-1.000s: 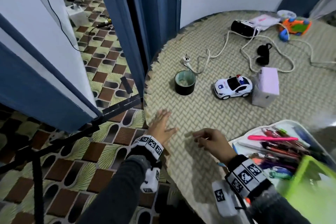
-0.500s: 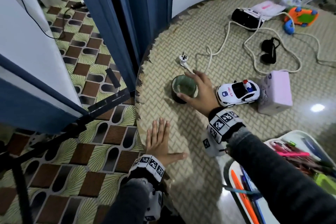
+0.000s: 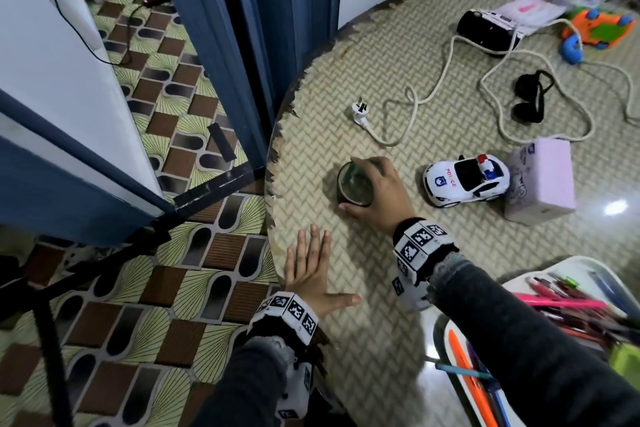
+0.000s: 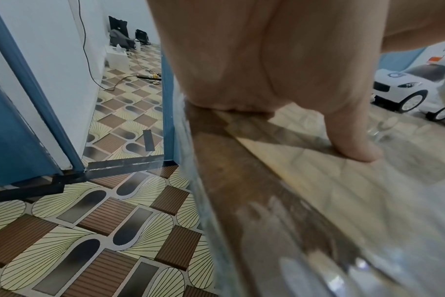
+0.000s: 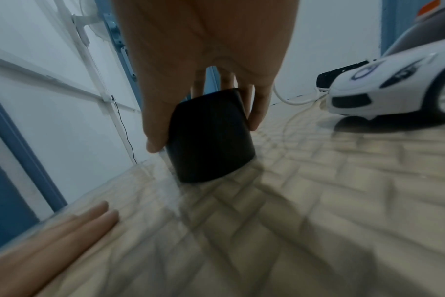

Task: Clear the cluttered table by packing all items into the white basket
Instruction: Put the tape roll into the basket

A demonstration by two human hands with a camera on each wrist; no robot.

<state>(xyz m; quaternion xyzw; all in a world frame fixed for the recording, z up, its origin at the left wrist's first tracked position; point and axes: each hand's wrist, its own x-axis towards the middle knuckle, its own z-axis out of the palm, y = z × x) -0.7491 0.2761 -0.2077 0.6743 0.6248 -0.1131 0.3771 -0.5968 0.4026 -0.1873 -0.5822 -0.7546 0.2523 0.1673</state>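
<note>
A black cup (image 3: 353,185) (image 5: 211,138) with a greenish inside stands near the table's left edge. My right hand (image 3: 377,191) grips it from above, thumb on the near side and fingers (image 5: 257,106) round the far side. My left hand (image 3: 311,270) lies flat and open on the table's edge, fingers straight; its thumb (image 4: 353,136) presses the glass top. The white basket (image 3: 585,270) sits at the lower right, holding several pens. A white police toy car (image 3: 465,180) (image 5: 399,86) (image 4: 404,86) is just right of the cup.
A pink box (image 3: 542,180) stands beside the car. A white plug and cord (image 3: 360,113) loop across the table (image 3: 346,340) to a black device (image 3: 488,33). Black sunglasses (image 3: 528,99), an orange and green toy (image 3: 599,29) and a pink packet (image 3: 530,9) lie farther back. Tiled floor (image 3: 138,305) drops off to the left.
My right hand reached from the near table edge forward to the black cup and now grips it. My left hand stayed flat by the edge.
</note>
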